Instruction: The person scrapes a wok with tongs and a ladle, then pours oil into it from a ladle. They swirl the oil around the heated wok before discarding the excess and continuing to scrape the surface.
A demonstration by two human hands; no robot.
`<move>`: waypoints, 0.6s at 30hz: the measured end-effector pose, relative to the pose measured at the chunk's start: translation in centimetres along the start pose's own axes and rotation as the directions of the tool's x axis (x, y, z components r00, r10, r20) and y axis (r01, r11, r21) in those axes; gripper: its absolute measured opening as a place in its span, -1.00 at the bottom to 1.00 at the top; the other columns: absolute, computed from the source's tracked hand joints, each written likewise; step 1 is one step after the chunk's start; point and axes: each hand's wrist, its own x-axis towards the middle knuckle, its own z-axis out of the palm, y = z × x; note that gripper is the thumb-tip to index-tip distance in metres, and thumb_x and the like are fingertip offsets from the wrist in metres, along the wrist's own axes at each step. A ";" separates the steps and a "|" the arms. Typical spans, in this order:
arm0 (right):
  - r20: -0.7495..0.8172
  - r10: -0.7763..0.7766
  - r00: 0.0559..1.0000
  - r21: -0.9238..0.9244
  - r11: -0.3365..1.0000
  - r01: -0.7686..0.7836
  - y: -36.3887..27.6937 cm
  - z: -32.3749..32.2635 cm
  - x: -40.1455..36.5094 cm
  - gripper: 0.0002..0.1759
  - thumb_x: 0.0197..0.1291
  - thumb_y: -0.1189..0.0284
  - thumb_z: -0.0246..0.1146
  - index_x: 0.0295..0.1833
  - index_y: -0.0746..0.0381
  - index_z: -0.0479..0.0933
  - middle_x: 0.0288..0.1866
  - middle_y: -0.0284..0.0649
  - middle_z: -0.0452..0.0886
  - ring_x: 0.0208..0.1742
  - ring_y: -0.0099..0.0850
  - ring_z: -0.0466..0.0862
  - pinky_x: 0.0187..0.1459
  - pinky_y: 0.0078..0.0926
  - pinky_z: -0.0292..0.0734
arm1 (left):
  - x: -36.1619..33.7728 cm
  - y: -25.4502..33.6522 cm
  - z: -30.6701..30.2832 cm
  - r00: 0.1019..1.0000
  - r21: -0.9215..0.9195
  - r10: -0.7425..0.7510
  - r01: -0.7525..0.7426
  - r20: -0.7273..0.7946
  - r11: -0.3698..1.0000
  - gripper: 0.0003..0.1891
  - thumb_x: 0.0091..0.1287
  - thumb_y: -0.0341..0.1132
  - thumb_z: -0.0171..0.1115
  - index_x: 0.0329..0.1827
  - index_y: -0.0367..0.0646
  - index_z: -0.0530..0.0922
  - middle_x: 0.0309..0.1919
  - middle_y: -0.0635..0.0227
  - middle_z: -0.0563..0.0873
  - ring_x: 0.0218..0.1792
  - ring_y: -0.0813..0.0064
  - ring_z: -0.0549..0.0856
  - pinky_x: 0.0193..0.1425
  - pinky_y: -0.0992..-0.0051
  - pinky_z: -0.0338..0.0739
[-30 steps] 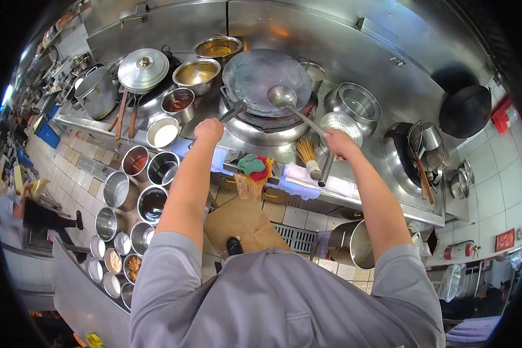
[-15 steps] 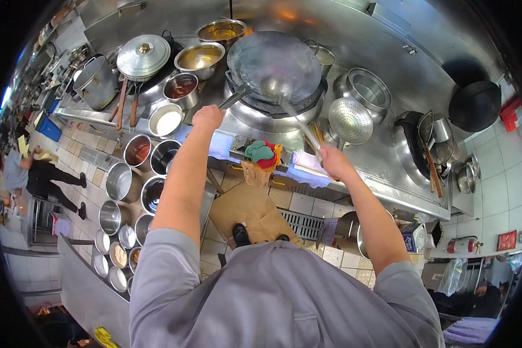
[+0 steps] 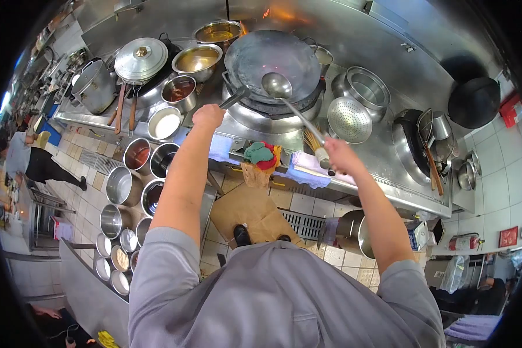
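My left hand is closed around a dark handle that reaches to the near-left rim of the wok. A thin haze or sheen lies over the wok's grey inside. In my right hand is a long-handled steel ladle, its bowl over the near part of the wok. The lower end of its handle sticks out below my fingers. Just left of that hand is a bundle of thin sticks, with folded cloths on the stove's front edge.
Left of the wok stand metal bowls, sauce pots and a lidded pan. A perforated strainer lies to the right. Several pots crowd the lower left. Bunched cloths sit at the front edge. A co-worker stands far left.
The ladle bowl, blurred before, now shows clearly over the wok. My right hand has shifted slightly right and up. My left hand has stayed put. The co-worker at left has changed posture.
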 end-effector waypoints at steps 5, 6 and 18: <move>-0.089 -0.037 0.995 0.134 0.990 0.049 -3.3 -2.1 2.5 -0.55 0.31 0.23 -0.12 0.32 -0.04 0.20 -0.68 -0.37 0.37 -0.75 -0.60 0.39 -0.78 -0.55 0.27 | 0.2 -0.2 -0.1 1.000 0.004 0.000 0.000 0.012 1.000 -0.52 0.26 0.05 -0.03 -0.06 -0.18 0.54 -0.06 0.04 0.58 0.02 0.12 0.55 0.09 0.24 0.43; -0.149 -0.083 0.985 0.150 0.983 0.106 -3.8 -1.9 3.3 -0.56 0.32 0.24 -0.13 0.31 -0.03 0.21 -0.68 -0.37 0.37 -0.75 -0.60 0.38 -0.78 -0.55 0.26 | 0.5 -0.3 0.0 1.000 0.004 -0.002 0.002 0.014 1.000 -0.52 0.26 0.05 -0.04 -0.06 -0.19 0.54 -0.06 0.05 0.58 0.02 0.12 0.55 0.09 0.25 0.43; -0.054 0.052 0.997 0.212 0.976 -0.039 -5.1 -2.6 5.3 -0.68 0.30 0.26 -0.14 0.05 0.12 0.38 -0.65 -0.30 0.43 -0.77 -0.59 0.39 -0.79 -0.53 0.31 | 0.6 -0.6 0.4 1.000 0.009 0.006 -0.007 0.010 1.000 -0.52 0.27 0.05 -0.06 -0.05 -0.18 0.54 -0.05 0.03 0.57 0.02 0.12 0.55 0.08 0.23 0.43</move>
